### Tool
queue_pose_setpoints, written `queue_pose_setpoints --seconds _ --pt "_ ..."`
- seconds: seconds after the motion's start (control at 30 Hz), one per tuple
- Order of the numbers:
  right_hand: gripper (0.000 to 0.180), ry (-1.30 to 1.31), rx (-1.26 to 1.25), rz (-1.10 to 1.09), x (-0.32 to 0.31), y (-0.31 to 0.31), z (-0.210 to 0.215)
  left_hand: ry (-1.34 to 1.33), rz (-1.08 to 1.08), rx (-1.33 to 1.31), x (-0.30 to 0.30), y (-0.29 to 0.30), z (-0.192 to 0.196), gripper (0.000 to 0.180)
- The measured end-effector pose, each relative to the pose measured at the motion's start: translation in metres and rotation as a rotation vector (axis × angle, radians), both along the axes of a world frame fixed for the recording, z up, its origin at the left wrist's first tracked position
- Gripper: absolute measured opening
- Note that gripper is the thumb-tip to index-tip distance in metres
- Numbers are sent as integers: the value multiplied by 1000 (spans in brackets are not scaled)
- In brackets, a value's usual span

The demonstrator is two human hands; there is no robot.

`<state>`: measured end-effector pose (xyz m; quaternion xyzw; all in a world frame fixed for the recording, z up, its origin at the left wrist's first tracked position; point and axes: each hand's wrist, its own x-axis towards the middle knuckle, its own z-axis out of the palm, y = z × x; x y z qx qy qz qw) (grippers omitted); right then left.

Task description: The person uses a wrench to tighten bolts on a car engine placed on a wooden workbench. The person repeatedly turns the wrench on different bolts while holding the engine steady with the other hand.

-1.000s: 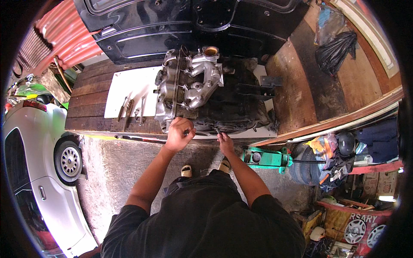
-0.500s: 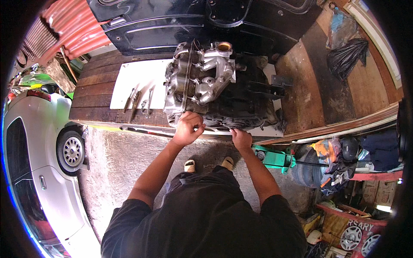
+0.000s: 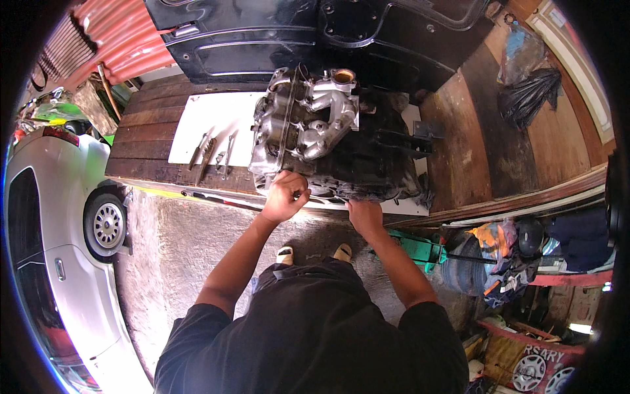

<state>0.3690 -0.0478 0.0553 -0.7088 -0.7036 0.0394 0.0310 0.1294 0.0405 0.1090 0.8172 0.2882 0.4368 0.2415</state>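
Observation:
An engine (image 3: 335, 167) lies on a white sheet on the wooden bench, its ribbed silver cover (image 3: 274, 128) to the left and its silver intake manifold (image 3: 335, 125) on top. My left hand (image 3: 285, 197) is closed in a fist against the engine's near left corner, a small dark spot showing inside the curl. Farther right, my right hand (image 3: 365, 215) is closed at the near lower edge, its fingertips tucked against the engine. What either hand grips is hidden. Left of the engine lie several hand tools, among them a wrench (image 3: 228, 157).
The white sheet (image 3: 213, 118) covers part of the plank bench (image 3: 147, 141). Behind stands a black panel (image 3: 249, 43). A silver car (image 3: 72, 262) is parked at left. At right are a black plastic bag (image 3: 530, 98), a green floor jack (image 3: 417, 249) and a tire (image 3: 462, 266).
My right hand has shifted slightly left and curled further in at the engine's near edge. The left fist has turned a little in place. The view has shifted slightly.

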Motion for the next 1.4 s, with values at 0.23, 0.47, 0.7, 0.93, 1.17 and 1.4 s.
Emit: queue_pose_setpoints --seconds 0.23,0.47,0.7,0.93,1.17,1.4 --pt "29 372 -3 -161 15 -25 -40 -1 -7 4 0 1 -1 17" --pt "29 352 91 -177 20 -19 -59 -8 -18 2 -2 2 -1 15" --pt "27 272 113 -180 18 -20 -48 -1 -8 15 1 1 -3 14" --pt "25 284 16 -35 27 -16 -41 -34 49 -56 4 -6 1 17" --pt "25 260 -91 196 38 2 -32 -120 178 -175 9 -13 -2 26" --pt "28 154 -242 421 28 24 20 -148 255 -220 19 -19 4 25"
